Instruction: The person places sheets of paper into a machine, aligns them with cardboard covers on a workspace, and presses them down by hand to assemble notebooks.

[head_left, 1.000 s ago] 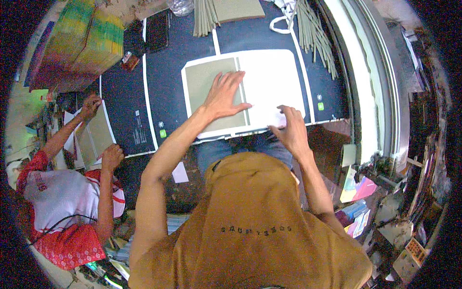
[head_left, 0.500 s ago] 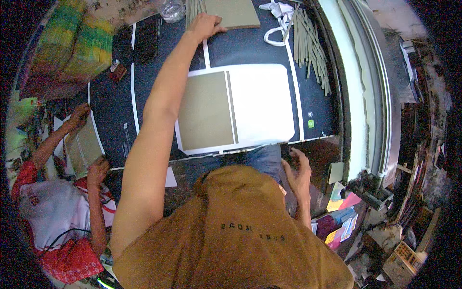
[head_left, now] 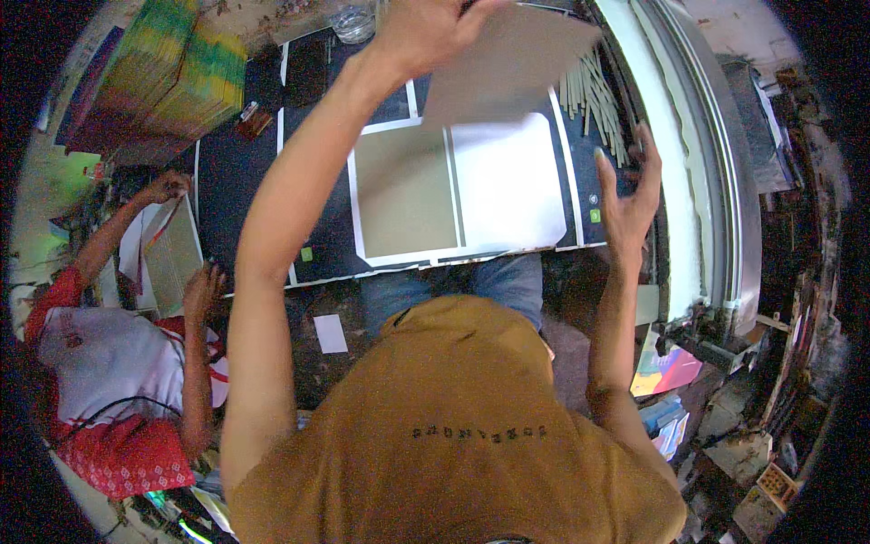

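My left hand (head_left: 424, 34) grips a grey-brown cardboard sheet (head_left: 512, 77) by its far-left edge and holds it up over the far part of the table. Below it a white sheet with rounded corners (head_left: 512, 195) lies flat. Another cardboard panel (head_left: 403, 195) covers the left half of that sheet, with a narrow strip (head_left: 456, 190) along its right side. My right hand (head_left: 630, 204) is raised at the table's right side, thumb and fingers apart, holding nothing. Its fingertips are close to a pile of thin cardboard strips (head_left: 589, 100).
The dark table (head_left: 231, 181) carries white lines. Tall stacks of yellow-green printed sheets (head_left: 195, 100) stand at the far left. Another person (head_left: 118, 354) handles a cardboard-and-paper piece (head_left: 172, 258) at left. A pale metal rail (head_left: 698, 181) borders the right side.
My left hand has lifted the cardboard sheet from the far stack area and moved it right. My right hand has risen from beside my lap to the table's right side.
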Demonstrator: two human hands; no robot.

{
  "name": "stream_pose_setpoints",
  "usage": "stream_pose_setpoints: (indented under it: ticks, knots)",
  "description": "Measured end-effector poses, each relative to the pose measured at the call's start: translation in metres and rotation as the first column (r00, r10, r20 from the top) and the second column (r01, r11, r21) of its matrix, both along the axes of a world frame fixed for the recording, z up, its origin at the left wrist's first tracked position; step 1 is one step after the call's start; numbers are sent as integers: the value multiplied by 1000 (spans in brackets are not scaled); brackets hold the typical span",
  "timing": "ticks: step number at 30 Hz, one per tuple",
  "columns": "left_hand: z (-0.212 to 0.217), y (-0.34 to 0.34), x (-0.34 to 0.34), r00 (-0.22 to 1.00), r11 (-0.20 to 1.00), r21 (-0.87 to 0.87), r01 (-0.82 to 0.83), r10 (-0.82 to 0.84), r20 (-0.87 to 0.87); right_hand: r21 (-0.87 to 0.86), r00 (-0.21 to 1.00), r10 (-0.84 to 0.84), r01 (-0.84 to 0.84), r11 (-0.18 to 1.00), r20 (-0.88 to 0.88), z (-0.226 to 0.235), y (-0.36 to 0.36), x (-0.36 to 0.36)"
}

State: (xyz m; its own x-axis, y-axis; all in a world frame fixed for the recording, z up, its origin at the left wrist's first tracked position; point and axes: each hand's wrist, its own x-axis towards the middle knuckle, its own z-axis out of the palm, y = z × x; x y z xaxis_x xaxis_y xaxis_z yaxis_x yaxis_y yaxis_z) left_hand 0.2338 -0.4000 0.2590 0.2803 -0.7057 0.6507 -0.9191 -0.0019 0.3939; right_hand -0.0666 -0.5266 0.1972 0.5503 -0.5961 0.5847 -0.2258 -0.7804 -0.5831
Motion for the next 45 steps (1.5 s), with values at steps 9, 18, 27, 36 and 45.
stream_pose_setpoints:
  ticks: [9, 18, 27, 36, 45]
  knots:
    - [-140, 59, -67, 872, 974, 129, -188, 226, -435, 662, 994, -16, -57, 747, 104, -86, -21, -24]
    - [-228, 121, -123, 999, 802, 596, -44, 38, 23, 669, 981, -181, 88, 738, 71, -128, -40, -62]
    - [-234, 123, -125, 998, 793, 606, -58, 45, 37, 645, 990, -132, 67, 761, 53, -137, -31, -38]
    - [-230, 115, -116, 988, 845, 535, 1, 81, -130, 547, 993, -83, 116, 829, -85, -157, -37, -20]
    - [-231, 111, -142, 994, 864, 501, -48, 92, -62, 440, 918, -51, 236, 866, -392, -137, -7, 17]
